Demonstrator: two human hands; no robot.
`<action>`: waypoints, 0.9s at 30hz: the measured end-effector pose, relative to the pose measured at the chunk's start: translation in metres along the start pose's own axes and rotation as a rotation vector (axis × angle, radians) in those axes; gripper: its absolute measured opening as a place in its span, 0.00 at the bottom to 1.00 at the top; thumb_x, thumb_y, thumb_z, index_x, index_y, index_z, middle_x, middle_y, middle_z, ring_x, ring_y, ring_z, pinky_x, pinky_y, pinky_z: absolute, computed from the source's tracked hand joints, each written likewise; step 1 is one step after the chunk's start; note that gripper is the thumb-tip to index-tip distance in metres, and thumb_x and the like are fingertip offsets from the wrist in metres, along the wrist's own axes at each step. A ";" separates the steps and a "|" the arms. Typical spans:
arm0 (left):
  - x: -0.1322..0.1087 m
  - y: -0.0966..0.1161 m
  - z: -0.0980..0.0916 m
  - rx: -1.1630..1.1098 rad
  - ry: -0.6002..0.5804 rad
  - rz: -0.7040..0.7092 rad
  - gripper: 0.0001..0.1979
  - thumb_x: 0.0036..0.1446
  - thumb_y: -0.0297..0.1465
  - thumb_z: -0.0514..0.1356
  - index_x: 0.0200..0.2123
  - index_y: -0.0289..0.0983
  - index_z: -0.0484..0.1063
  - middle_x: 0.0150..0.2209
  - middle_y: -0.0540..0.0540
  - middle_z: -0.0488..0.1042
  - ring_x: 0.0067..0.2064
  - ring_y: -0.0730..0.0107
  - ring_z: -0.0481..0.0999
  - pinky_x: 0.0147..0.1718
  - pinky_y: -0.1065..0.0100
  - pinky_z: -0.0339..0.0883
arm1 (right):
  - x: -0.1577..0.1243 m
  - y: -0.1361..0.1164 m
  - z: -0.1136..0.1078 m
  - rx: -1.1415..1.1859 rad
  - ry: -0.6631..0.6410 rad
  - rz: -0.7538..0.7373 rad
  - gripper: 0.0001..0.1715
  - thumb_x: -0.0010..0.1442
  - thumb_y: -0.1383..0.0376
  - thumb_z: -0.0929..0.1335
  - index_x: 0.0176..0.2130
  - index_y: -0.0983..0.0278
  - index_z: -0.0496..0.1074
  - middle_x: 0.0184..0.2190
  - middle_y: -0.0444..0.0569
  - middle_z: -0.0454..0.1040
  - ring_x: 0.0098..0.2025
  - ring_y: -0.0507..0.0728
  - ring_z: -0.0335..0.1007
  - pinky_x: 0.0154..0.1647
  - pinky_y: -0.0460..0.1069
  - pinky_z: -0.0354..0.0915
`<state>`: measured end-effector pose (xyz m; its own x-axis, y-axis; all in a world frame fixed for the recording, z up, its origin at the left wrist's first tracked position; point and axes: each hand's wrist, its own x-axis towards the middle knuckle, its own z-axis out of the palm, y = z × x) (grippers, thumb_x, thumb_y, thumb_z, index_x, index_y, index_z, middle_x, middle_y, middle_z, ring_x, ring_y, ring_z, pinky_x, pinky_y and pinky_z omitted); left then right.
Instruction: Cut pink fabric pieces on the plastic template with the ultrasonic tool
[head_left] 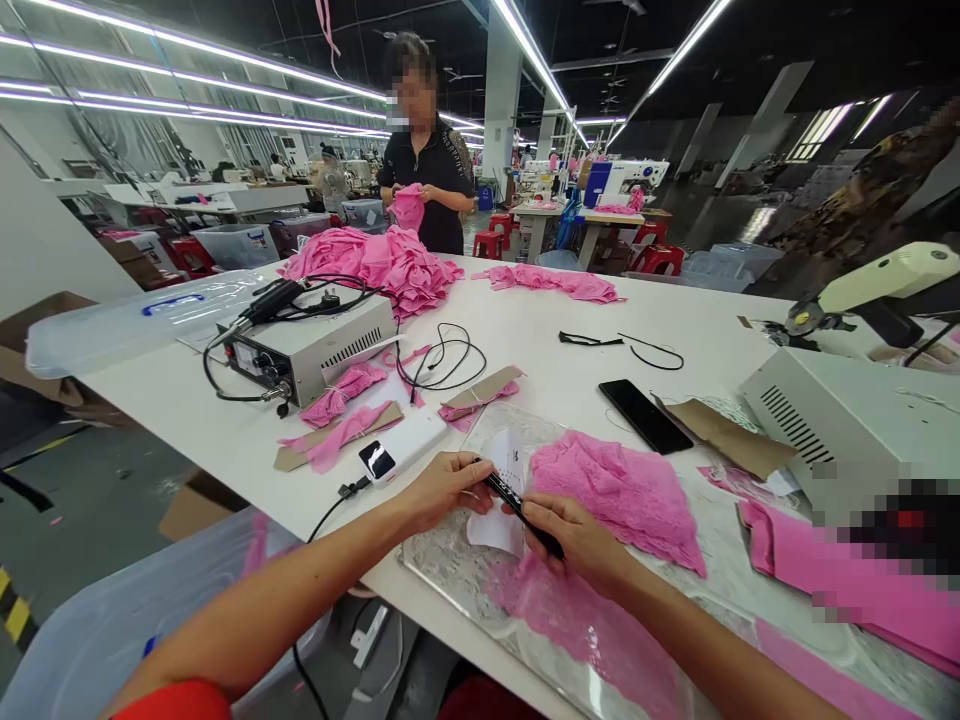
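My left hand pinches the upper end of a slim black stick-like tool with white markings. Around its lower end my right hand is closed. Its exact kind I cannot make out. Below the hands a paper slip with printing lies on a clear plastic sheet. Crumpled pink lace fabric rests just beyond my right hand. Left of my left hand sits a white power bank with a lit display and a cable.
A grey control box with a black handpiece stands at left, cables looped beside it. Pink fabric heaps lie at the far edge, where a person holds a pink piece. A phone and a second box are at right.
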<state>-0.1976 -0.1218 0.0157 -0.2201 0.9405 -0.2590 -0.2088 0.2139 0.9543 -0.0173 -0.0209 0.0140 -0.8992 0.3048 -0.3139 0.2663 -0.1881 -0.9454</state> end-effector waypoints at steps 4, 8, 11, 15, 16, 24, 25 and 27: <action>-0.011 0.016 -0.006 0.129 -0.087 -0.026 0.24 0.43 0.48 0.70 0.31 0.32 0.74 0.21 0.51 0.72 0.21 0.79 0.66 0.21 0.75 0.58 | -0.010 -0.004 0.004 0.043 -0.013 0.024 0.36 0.53 0.43 0.67 0.51 0.65 0.68 0.15 0.34 0.60 0.13 0.44 0.46 0.15 0.44 0.41; -0.022 0.030 -0.003 0.236 -0.130 -0.015 0.19 0.48 0.44 0.68 0.29 0.31 0.75 0.18 0.53 0.67 0.20 0.81 0.60 0.19 0.75 0.50 | -0.027 -0.011 0.009 0.126 -0.040 0.016 0.41 0.53 0.43 0.68 0.57 0.65 0.65 0.14 0.32 0.54 0.14 0.44 0.42 0.14 0.42 0.39; -0.027 0.039 0.005 0.292 -0.121 0.037 0.20 0.50 0.46 0.65 0.30 0.32 0.74 0.18 0.54 0.66 0.21 0.80 0.59 0.20 0.75 0.50 | -0.039 -0.016 0.011 0.186 -0.044 -0.012 0.39 0.53 0.43 0.69 0.55 0.67 0.69 0.13 0.32 0.50 0.14 0.44 0.39 0.13 0.42 0.41; -0.034 0.047 0.016 0.285 -0.114 0.049 0.21 0.50 0.48 0.63 0.28 0.33 0.72 0.18 0.53 0.66 0.20 0.80 0.59 0.20 0.75 0.51 | -0.052 -0.018 0.010 0.222 -0.033 -0.033 0.35 0.55 0.45 0.69 0.53 0.66 0.71 0.13 0.32 0.51 0.12 0.43 0.40 0.11 0.41 0.47; -0.036 0.049 0.018 0.284 -0.114 0.040 0.21 0.49 0.48 0.63 0.28 0.33 0.72 0.18 0.53 0.66 0.20 0.79 0.60 0.20 0.74 0.52 | -0.055 -0.019 0.010 0.223 -0.038 -0.036 0.34 0.56 0.46 0.68 0.53 0.66 0.71 0.13 0.32 0.51 0.12 0.43 0.42 0.11 0.41 0.48; -0.055 0.057 0.035 0.252 -0.112 0.005 0.21 0.48 0.48 0.64 0.28 0.34 0.72 0.17 0.53 0.67 0.18 0.80 0.60 0.17 0.75 0.52 | -0.077 -0.026 0.015 0.196 -0.055 0.001 0.33 0.55 0.44 0.68 0.49 0.64 0.74 0.13 0.33 0.53 0.10 0.44 0.50 0.10 0.40 0.48; -0.058 0.057 0.038 0.241 -0.111 0.001 0.21 0.48 0.48 0.64 0.28 0.34 0.72 0.17 0.53 0.67 0.18 0.80 0.60 0.17 0.75 0.51 | -0.078 -0.027 0.017 0.202 -0.056 0.017 0.33 0.55 0.43 0.68 0.49 0.64 0.74 0.13 0.34 0.52 0.10 0.44 0.50 0.10 0.40 0.48; -0.061 0.057 0.040 0.229 -0.140 -0.018 0.20 0.48 0.47 0.65 0.28 0.33 0.73 0.17 0.53 0.67 0.17 0.81 0.60 0.17 0.75 0.52 | -0.083 -0.028 0.018 0.206 -0.067 0.055 0.34 0.54 0.42 0.68 0.48 0.64 0.74 0.14 0.34 0.53 0.10 0.45 0.51 0.10 0.41 0.48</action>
<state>-0.1585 -0.1564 0.0922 -0.0809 0.9600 -0.2680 0.0129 0.2698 0.9628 0.0441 -0.0576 0.0686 -0.9082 0.2268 -0.3517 0.2456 -0.3918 -0.8867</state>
